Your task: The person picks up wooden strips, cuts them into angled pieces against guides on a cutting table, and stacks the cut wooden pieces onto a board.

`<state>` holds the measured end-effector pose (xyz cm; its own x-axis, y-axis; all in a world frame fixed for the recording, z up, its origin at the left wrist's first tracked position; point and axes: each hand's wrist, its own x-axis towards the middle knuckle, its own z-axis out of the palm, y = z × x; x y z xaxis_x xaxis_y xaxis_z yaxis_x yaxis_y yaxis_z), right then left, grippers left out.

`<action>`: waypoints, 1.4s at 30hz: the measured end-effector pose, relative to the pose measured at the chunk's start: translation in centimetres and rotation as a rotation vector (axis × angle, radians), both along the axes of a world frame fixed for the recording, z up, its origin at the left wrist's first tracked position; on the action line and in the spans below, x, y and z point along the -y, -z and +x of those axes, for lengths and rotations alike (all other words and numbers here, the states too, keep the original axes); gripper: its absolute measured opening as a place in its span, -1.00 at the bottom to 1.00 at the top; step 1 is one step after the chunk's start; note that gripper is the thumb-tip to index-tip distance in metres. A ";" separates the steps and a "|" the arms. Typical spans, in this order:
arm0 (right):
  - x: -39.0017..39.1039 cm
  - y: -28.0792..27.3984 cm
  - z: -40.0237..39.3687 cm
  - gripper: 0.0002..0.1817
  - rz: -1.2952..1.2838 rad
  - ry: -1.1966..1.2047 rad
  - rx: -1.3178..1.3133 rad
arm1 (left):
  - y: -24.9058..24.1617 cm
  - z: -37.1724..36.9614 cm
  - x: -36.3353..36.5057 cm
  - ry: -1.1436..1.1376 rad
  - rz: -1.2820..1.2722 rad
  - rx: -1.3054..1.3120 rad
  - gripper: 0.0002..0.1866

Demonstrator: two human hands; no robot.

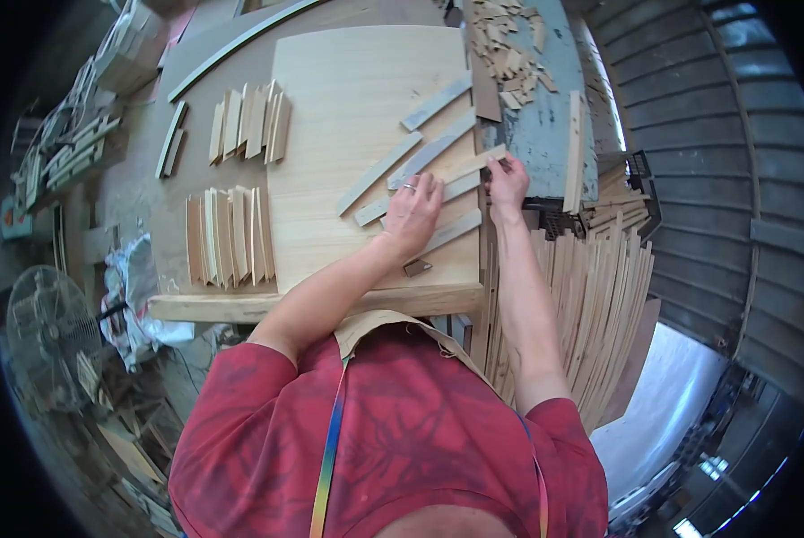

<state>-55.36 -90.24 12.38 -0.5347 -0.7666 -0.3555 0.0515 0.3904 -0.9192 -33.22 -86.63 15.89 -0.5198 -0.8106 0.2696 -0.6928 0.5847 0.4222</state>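
Observation:
A light wooden strip (472,164) lies slanted over grey strips on the pale board (357,99). Its right end is pinched in the fingers of my right hand (508,184), at the board's right edge. My left hand (412,213) rests on the strip's left part, fingers close together, a ring on one finger; what its fingertips grip is hidden. Around the hands lie several slanted grey strips, among them one at the upper right (437,100), one at the left (379,174) and one below the hands (453,231).
Two rows of upright wooden pieces (249,123) (230,237) stand left of the board. Small offcuts (509,49) cover a blue-grey surface at the upper right. Long strips (581,296) are stacked at the lower right. A wooden rail (213,308) borders the near edge. A fan (52,323) stands far left.

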 end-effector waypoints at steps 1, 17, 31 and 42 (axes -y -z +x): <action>-0.4 -0.1 0.2 -0.52 -0.017 0.026 -0.003 | -0.2 0.1 -0.2 -0.002 0.012 0.007 -0.57; -20.7 -2.2 9.8 -0.80 -0.528 -0.520 -0.989 | 1.8 -1.2 1.1 -0.100 -0.111 0.095 -0.57; -17.9 0.7 9.7 -0.73 -0.484 -0.516 -1.037 | 3.2 -1.3 4.4 -0.139 -0.154 0.135 -0.61; -18.6 0.6 9.1 -0.74 -0.449 -0.537 -0.949 | 3.3 -1.0 2.4 -0.114 -0.135 0.108 -0.57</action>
